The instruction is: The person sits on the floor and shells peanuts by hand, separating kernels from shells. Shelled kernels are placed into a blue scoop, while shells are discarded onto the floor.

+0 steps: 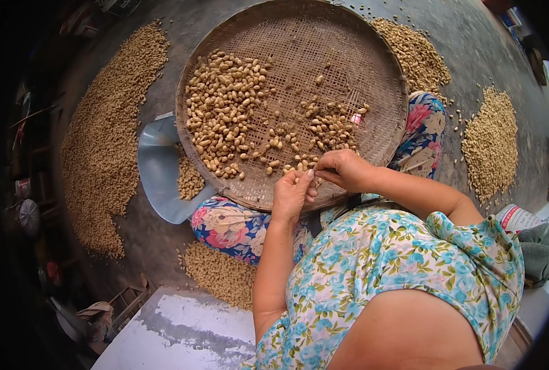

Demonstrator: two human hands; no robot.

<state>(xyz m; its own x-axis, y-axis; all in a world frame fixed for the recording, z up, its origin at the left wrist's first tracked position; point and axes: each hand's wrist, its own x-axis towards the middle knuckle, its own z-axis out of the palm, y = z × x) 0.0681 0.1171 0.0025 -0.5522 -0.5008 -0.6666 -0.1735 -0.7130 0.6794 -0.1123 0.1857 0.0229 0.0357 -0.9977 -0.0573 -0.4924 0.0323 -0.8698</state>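
Note:
A large round woven bamboo tray (pixel 367 60) rests across my lap. My left hand (pixel 295 190) and my right hand (pixel 343 170) meet fingertip to fingertip over its near edge. Something small is pinched between them, too small to make out. On the left half of the tray lies a wide heap of unshelled peanuts (pixel 226 97). A smaller, darker cluster of peanuts with stem bits (pixel 332 127) lies beyond my right hand. A few loose peanuts are scattered between the two heaps and just beyond my fingers.
Left of the tray, a blue-grey plastic scoop (pixel 156 166) holds some peanuts. A long peanut pile (pixel 112 138) covers the floor further left. Other piles lie at the upper right (pixel 410 53), far right (pixel 491 143) and by my left leg (pixel 221 273). A wooden frame (pixel 128 303) stands lower left.

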